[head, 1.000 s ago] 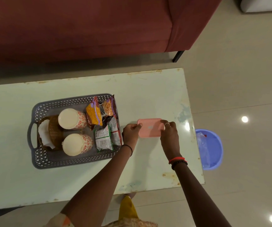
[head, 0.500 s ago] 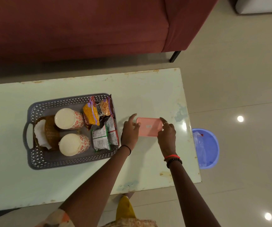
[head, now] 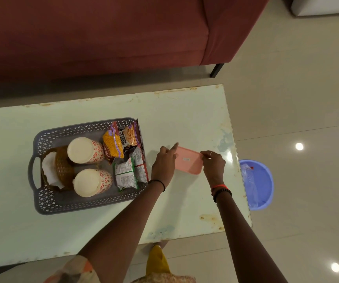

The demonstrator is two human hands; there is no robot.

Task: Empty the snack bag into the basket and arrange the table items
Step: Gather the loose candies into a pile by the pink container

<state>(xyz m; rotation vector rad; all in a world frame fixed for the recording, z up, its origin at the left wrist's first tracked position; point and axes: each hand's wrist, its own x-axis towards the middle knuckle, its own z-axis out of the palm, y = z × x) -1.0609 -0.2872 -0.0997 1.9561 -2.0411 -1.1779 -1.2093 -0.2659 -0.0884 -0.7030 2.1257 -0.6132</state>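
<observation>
A pale green table (head: 82, 231) carried a grey perforated basket (head: 48, 205) toward its left-middle, with bare surface open along the far edge, the near edge and the whole left end. Inside the basket lay two white-lidded patterned cups (head: 85, 151) on their sides, one wicker holder (head: 62, 168) with white paper against the left wall, and about four snack packets (head: 124, 174) stacked along the right wall, touching the rim there. Just beside the basket's right wall, toward the table's right edge, one pink container (head: 191, 161) rested on the surface. The left hand (head: 164, 162) sat at its left end with the forefinger stretched out, its grip loose and holding nothing that could be seen. The right hand (head: 214, 163) pinched the container's right end in a narrow grip. A strip of bare table remained between the container and the right edge. On the floor beyond that edge stood one blue tub (head: 263, 180) holding a clear plastic bag (head: 250, 180).
</observation>
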